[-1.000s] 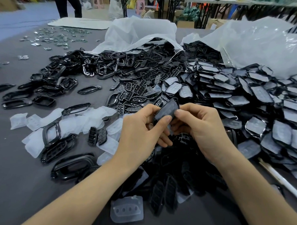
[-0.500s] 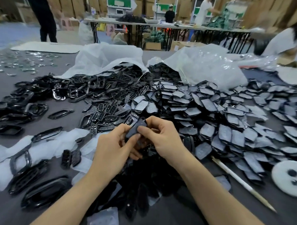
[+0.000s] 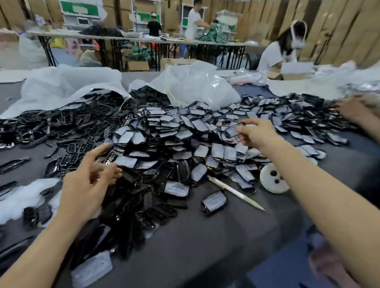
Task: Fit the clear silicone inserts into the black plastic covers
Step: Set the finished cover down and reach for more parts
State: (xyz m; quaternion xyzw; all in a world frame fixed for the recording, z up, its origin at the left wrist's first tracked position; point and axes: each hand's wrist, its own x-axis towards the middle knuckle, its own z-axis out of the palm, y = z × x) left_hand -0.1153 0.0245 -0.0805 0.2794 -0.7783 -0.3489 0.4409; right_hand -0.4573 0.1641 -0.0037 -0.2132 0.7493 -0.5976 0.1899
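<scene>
My right hand [image 3: 258, 133] reaches far out over the big heap of fitted black covers [image 3: 185, 132] and pinches one black cover with a clear insert [image 3: 233, 130] at its fingertips, just above the heap. My left hand [image 3: 89, 178] hovers with relaxed, spread fingers over the near pile of bare black covers [image 3: 138, 198] and holds nothing. Clear silicone inserts [image 3: 14, 199] lie in a loose patch at the left, and one more insert [image 3: 92, 270] lies near the table's front edge.
Two white plastic bags [image 3: 193, 85] spill black parts at the back. A white disc with holes [image 3: 273, 179] and a pale stick [image 3: 235, 192] lie right of the pile. Another person's hand [image 3: 354, 109] works in the heap at far right. Black frame rings [image 3: 9, 166] lie left.
Both hands held one cover together near the front. Now they have parted: the right hand has carried the cover out to the far heap, and the left hand has let go and opened.
</scene>
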